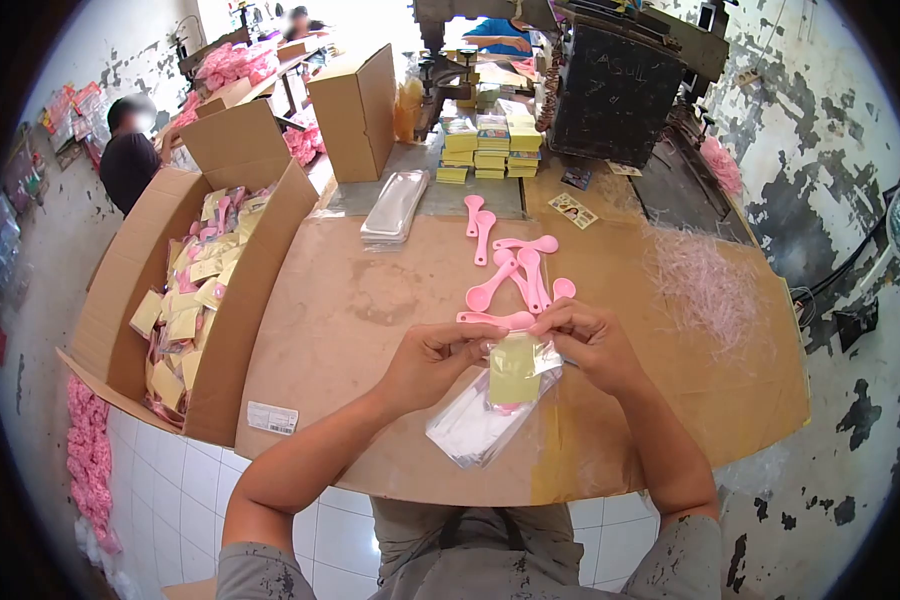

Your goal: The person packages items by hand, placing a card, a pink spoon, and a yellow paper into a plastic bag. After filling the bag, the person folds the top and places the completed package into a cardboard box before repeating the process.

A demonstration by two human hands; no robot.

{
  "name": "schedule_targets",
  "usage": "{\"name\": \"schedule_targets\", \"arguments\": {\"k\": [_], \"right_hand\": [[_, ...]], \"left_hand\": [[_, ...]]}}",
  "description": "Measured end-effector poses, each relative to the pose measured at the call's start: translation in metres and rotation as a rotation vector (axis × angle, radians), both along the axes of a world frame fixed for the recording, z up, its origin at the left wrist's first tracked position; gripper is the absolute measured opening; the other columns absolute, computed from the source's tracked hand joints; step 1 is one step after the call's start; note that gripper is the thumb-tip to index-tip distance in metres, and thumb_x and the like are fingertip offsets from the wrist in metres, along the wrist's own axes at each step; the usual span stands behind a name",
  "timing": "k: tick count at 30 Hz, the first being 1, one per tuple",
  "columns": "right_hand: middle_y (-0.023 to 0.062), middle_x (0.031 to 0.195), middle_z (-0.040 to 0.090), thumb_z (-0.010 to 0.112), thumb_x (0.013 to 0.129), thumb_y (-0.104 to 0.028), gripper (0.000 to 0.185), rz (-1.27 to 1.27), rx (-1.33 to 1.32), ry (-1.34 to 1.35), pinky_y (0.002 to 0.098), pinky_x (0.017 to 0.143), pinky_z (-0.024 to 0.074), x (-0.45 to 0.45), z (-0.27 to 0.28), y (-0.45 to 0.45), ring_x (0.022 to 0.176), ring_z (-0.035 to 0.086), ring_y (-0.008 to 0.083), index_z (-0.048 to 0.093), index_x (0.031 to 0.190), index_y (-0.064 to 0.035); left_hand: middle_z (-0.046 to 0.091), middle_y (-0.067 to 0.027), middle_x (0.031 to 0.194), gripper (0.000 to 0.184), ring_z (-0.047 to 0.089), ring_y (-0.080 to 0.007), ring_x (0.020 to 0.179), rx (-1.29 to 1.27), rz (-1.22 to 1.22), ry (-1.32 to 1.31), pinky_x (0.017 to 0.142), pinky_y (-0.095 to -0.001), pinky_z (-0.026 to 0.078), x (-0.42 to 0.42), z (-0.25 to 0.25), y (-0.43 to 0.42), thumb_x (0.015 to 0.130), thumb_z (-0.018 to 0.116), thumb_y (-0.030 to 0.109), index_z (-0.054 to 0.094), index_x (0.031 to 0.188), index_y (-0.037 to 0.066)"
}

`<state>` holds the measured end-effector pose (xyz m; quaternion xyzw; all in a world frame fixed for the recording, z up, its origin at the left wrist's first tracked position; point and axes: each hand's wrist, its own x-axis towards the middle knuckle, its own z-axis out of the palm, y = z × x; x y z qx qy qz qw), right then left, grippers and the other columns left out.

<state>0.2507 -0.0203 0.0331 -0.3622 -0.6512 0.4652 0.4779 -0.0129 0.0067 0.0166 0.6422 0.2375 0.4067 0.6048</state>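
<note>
My left hand (pixel 448 352) and my right hand (pixel 588 347) pinch the upper corners of a small clear plastic bag (pixel 513 370) between thumb and fingers. Inside it is a pale yellow card, with a bit of pink showing at the lower end. Under the bag lies a stack of clear plastic bags (pixel 475 430) on the cardboard-covered table. Just beyond my fingertips rests a pink spoon (pixel 498 319). Several more pink measuring spoons (pixel 492 285) are scattered farther back, some overlapping.
Left of the table stands an open carton (pixel 255 260) of packed bags. Stacks of yellow cards (pixel 490 145) and another pile of clear bags (pixel 395 208) are at the back, near a dark machine (pixel 610 95). Plastic shreds (pixel 710 285) lie right. Other people sit behind.
</note>
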Motion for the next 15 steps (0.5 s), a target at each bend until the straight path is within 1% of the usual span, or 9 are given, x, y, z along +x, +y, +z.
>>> {"name": "schedule_targets", "arguments": {"k": [2,4,5,8,11,13,15], "right_hand": [[0.0053,0.107,0.071,0.065,0.093,0.005,0.019,0.029,-0.007,-0.005,0.0254,0.077,0.0521,0.0039,0.0044,-0.0005,0.088,0.064,0.0095,0.076,0.107,0.0002],[0.0059,0.108,0.071,0.066,0.093,0.003,0.02,0.058,-0.057,0.014,0.0266,0.079,0.0519,0.0074,0.0078,-0.0011,0.091,0.065,0.0116,0.077,0.109,-0.0003],[0.0061,0.108,0.071,0.066,0.093,0.002,0.019,0.048,-0.037,-0.007,0.0269,0.08,0.0519,0.0071,0.0084,-0.0015,0.092,0.065,0.0123,0.077,0.109,-0.0001],[0.0064,0.109,0.072,0.069,0.093,-0.001,0.018,0.017,0.035,-0.084,0.0276,0.081,0.0521,0.0052,0.008,-0.0027,0.094,0.065,0.0138,0.077,0.109,0.0006],[0.0064,0.108,0.072,0.07,0.092,-0.001,0.016,-0.005,0.095,-0.167,0.028,0.081,0.0525,0.0049,0.0069,-0.0025,0.096,0.066,0.0138,0.077,0.106,0.0013],[0.0062,0.106,0.072,0.071,0.091,-0.001,0.014,-0.017,0.087,-0.19,0.0282,0.082,0.0528,0.0046,0.0079,-0.0022,0.097,0.065,0.0134,0.077,0.103,0.0017],[0.0065,0.104,0.071,0.072,0.091,-0.001,0.016,0.002,0.022,-0.118,0.0286,0.082,0.053,0.0047,0.0031,-0.0008,0.096,0.065,0.013,0.076,0.106,0.0021]], "left_hand": [[0.073,-0.0121,0.12,0.027,0.07,-0.0164,0.106,0.022,-0.017,0.024,0.092,-0.0338,0.06,-0.0012,0.0019,0.0009,0.101,0.063,0.002,0.069,0.126,-0.003],[0.072,-0.0127,0.12,0.027,0.07,-0.0172,0.107,-0.135,-0.062,-0.08,0.092,-0.0345,0.06,-0.0042,0.0032,0.0018,0.102,0.062,0.004,0.069,0.126,-0.004],[0.072,-0.013,0.121,0.027,0.07,-0.0176,0.107,-0.213,-0.085,-0.131,0.093,-0.0348,0.06,-0.0049,0.0038,0.0023,0.102,0.062,0.005,0.069,0.126,-0.004],[0.072,-0.0141,0.12,0.028,0.071,-0.0186,0.106,-0.267,-0.05,-0.089,0.092,-0.0347,0.06,-0.0019,0.0049,0.0029,0.103,0.062,0.01,0.068,0.126,-0.004],[0.072,-0.0134,0.119,0.027,0.071,-0.0172,0.105,-0.114,-0.01,-0.008,0.091,-0.0333,0.06,0.0027,0.0034,0.0007,0.103,0.062,0.008,0.067,0.126,-0.005],[0.072,-0.012,0.118,0.027,0.071,-0.016,0.104,-0.12,-0.022,0.04,0.091,-0.0318,0.061,0.0025,0.0038,0.0006,0.103,0.062,0.007,0.067,0.127,-0.004],[0.072,-0.0108,0.117,0.028,0.071,-0.0148,0.103,-0.13,-0.028,0.057,0.09,-0.0305,0.061,0.0026,0.0035,0.0008,0.103,0.063,0.006,0.066,0.129,-0.004]]}}
